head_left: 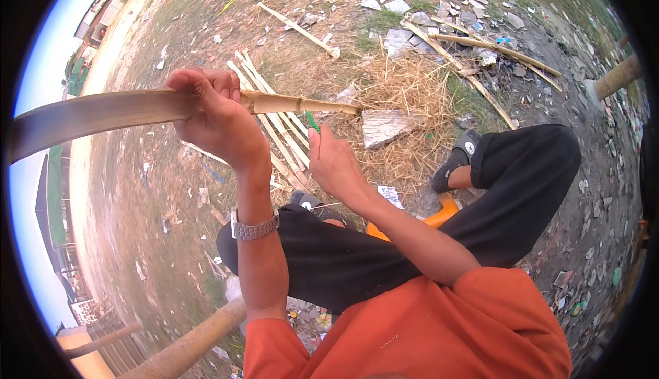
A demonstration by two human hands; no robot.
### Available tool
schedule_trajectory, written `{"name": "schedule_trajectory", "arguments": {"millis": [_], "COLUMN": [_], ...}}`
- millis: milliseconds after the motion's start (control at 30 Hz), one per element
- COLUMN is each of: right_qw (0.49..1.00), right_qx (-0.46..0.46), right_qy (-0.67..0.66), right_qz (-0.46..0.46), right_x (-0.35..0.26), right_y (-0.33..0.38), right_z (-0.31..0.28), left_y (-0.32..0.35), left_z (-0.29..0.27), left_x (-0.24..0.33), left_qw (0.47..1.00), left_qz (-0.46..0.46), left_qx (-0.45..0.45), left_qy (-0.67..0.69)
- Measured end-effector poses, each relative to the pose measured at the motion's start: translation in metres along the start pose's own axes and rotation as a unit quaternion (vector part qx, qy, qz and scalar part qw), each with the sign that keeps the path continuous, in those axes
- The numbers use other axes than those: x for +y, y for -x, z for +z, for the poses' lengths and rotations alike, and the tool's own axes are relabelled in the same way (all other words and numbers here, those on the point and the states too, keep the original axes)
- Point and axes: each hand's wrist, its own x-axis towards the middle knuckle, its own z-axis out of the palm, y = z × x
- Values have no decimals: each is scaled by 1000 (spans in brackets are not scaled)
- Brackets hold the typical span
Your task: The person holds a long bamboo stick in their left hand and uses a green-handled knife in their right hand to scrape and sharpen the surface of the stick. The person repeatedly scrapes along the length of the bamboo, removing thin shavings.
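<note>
A long split bamboo strip [103,115] runs from the left rim toward the middle. My left hand [218,115] is closed round it, palm and fingers wrapped over its width. The strip's narrow far end meets the edge of a pale wood block [386,126] on the ground. Below that end, my right hand [335,163] is closed on a thin green handle [312,121]. Whatever blade or head the handle carries cannot be made out. Several cut bamboo slats [274,121] lie on the ground behind and below my left hand.
Straw-like shavings [405,84] surround the block. Split bamboo pieces [473,73] lie at the far right, with one more slat [298,30] farther off. Under my legs shows an orange seat [443,213]. Bamboo poles stick in at right [618,77] and lower left [185,341].
</note>
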Motion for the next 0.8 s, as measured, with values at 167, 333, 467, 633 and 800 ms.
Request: {"name": "schedule_trajectory", "arguments": {"millis": [167, 333, 467, 633, 800], "right_qw": [992, 996, 996, 995, 995], "right_qx": [39, 42, 12, 9, 6], "right_qy": [-47, 41, 53, 88, 88], "right_qz": [-109, -74, -65, -47, -38], "right_x": [6, 2, 1, 14, 22], "right_y": [4, 0, -1, 3, -6], "right_z": [1, 3, 6, 6, -7], "left_y": [12, 12, 6, 10, 7], "left_z": [5, 9, 7, 6, 6], "left_x": [5, 7, 7, 6, 6], "left_qw": [998, 993, 991, 992, 997], "left_qz": [20, 29, 19, 31, 17], "left_qx": [-25, 7, 28, 4, -23], "left_qy": [-49, -116, -129, -122, -65]}}
